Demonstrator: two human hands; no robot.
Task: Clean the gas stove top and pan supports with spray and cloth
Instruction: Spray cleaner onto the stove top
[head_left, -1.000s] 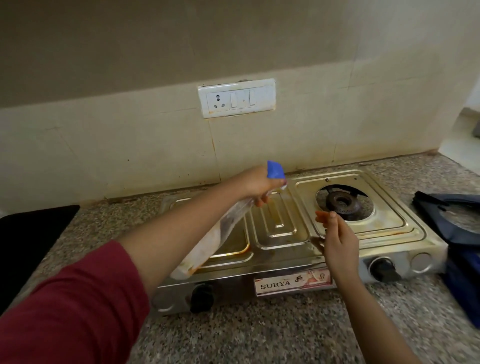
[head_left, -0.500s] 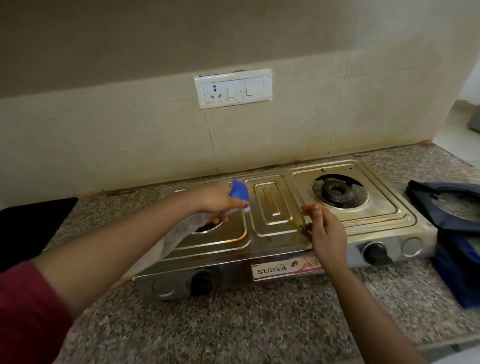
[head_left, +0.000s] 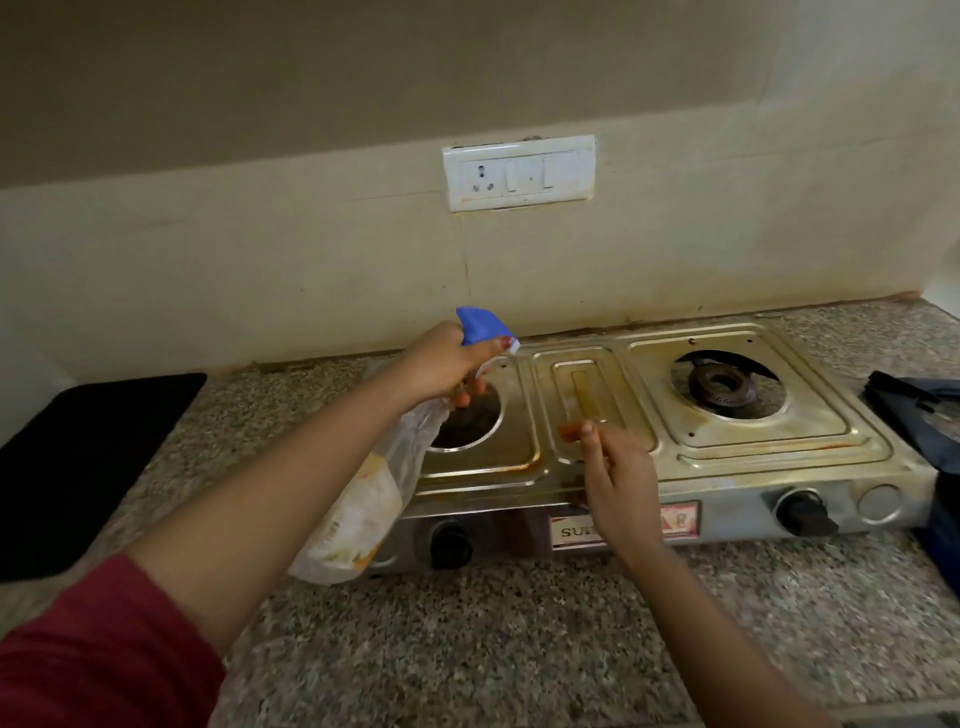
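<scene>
A two-burner steel gas stove (head_left: 769, 441) stands on the granite counter, its top stained brown, both pan supports off. My left hand (head_left: 441, 364) grips a clear spray bottle (head_left: 363, 499) with a blue trigger head (head_left: 483, 325), held over the left burner hole (head_left: 467, 421), nozzle pointing right. My right hand (head_left: 613, 473) hovers over the stove's front middle, fingers loosely extended, holding nothing. The right burner (head_left: 722, 389) is bare. At the right edge a dark pan support (head_left: 914, 410) lies on a blue cloth (head_left: 943, 535).
A black mat (head_left: 78, 467) lies on the counter (head_left: 519, 634) at the left. A white switch and socket plate (head_left: 519, 171) sits on the tiled wall behind the stove. Two black knobs (head_left: 451, 543) are on the stove's front.
My left hand has carried the spray bottle leftward, from the stove's middle to over the left burner hole. My right hand has stayed near the front middle.
</scene>
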